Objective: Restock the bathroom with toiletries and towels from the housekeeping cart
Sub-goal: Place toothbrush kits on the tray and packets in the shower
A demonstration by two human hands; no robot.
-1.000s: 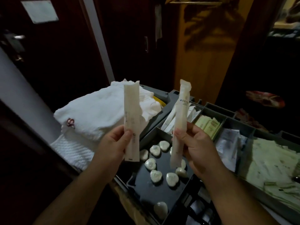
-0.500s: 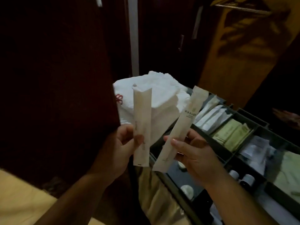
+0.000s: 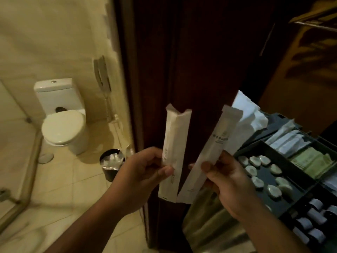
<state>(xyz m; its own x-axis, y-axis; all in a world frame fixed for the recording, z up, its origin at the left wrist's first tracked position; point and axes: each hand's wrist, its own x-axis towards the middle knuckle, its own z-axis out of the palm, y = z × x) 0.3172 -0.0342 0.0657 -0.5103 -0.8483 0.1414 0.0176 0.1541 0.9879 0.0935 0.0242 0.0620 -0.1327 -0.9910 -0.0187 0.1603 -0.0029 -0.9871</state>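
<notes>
My left hand [image 3: 142, 172] pinches a long white paper sachet [image 3: 175, 143] and holds it upright. A second white sachet [image 3: 213, 148], printed with small text, leans to the right in the pinch of my right hand [image 3: 229, 179]. Both packets are in front of the dark wooden door frame [image 3: 182, 70]. The housekeeping cart tray [image 3: 284, 203] is at the right, with round soaps [image 3: 255, 160], small bottles [image 3: 313, 216] and packets in its compartments. White folded towels [image 3: 249, 115] lie at the cart's far end.
Through the doorway at the left is the tiled bathroom with a white toilet [image 3: 62, 123], a wall phone [image 3: 103, 73] and a lined black bin [image 3: 111, 165] on the floor. A glass shower screen edge [image 3: 27, 170] stands at the far left.
My view has swung left from the cart toward the bathroom doorway. Both hands still hold their sachets, and the toilet and bin have come into sight.
</notes>
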